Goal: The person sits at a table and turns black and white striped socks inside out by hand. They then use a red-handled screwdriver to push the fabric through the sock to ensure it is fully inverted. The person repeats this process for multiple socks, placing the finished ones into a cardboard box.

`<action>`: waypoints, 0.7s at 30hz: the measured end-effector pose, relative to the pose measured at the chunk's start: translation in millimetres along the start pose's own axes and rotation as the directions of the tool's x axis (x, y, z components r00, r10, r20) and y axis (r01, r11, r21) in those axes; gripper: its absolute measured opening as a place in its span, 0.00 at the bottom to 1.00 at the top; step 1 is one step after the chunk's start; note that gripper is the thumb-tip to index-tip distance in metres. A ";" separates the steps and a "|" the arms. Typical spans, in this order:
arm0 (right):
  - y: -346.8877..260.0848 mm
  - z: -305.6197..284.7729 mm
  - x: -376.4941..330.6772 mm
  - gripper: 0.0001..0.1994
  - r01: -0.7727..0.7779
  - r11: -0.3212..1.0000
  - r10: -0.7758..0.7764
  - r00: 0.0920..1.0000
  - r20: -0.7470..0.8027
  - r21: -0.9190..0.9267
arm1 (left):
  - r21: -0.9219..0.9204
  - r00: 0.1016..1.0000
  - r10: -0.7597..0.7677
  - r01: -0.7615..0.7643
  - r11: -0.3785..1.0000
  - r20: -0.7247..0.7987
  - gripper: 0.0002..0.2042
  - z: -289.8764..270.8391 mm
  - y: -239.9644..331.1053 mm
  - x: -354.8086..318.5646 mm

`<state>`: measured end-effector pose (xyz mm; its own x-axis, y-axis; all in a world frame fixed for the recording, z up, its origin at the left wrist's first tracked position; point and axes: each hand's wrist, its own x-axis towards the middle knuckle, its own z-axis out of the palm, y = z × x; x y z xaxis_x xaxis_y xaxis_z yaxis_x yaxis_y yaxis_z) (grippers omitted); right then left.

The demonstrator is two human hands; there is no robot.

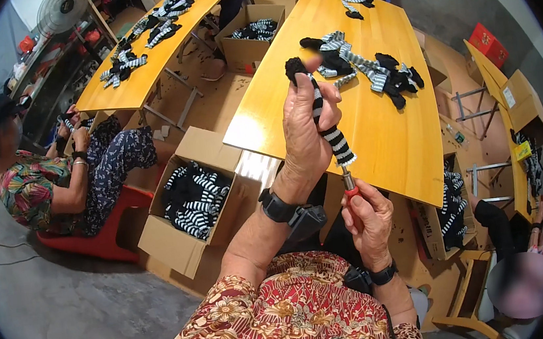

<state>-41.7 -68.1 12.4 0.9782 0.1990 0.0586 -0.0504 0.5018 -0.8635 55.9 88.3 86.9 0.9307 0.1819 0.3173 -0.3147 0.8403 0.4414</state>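
My left hand (305, 116) is wrapped round a black-and-white striped knitted tube (337, 144), its fuzzy black end sticking up past the fingertips. The tube hangs down over the near edge area of the yellow table (408, 148). Below it, my right hand (369, 215) grips a tool with a red handle (351, 193) and a metal shaft (348, 178). That shaft goes up to the tube's white lower opening; the tip is hidden, so its kind cannot be told. More striped and black knitted pieces (377, 75) lie loosely on the table.
Open cartons of striped knits stand at the left (199, 144), far back (243, 56) and under the table's right side (431, 235). A person (47, 173) works at the left on a red stool (87, 245). Other people sit at the far end and lower right. Another yellow table (147, 57) stands left.
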 end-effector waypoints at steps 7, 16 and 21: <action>-24.6 0.2 -2.3 0.16 -0.127 0.990 0.128 0.992 0.017 -0.054 | 0.162 0.999 0.011 -0.018 0.987 0.043 0.22 -8.2 5.5 3.2; -13.6 -0.9 -7.9 0.16 -0.107 0.989 0.107 0.994 0.004 0.100 | 0.060 0.999 -0.015 0.013 0.998 0.033 0.23 -6.0 -7.5 1.3; -4.4 -3.8 -4.1 0.16 0.029 0.999 -0.030 0.999 0.039 0.039 | -0.071 0.993 -0.018 0.026 0.997 0.118 0.24 5.2 -3.9 3.3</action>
<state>-44.8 -74.3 14.0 0.9708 0.2162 0.1042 -0.0299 0.5398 -0.8413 59.2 83.0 90.6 0.9077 0.1052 0.4063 -0.2761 0.8788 0.3891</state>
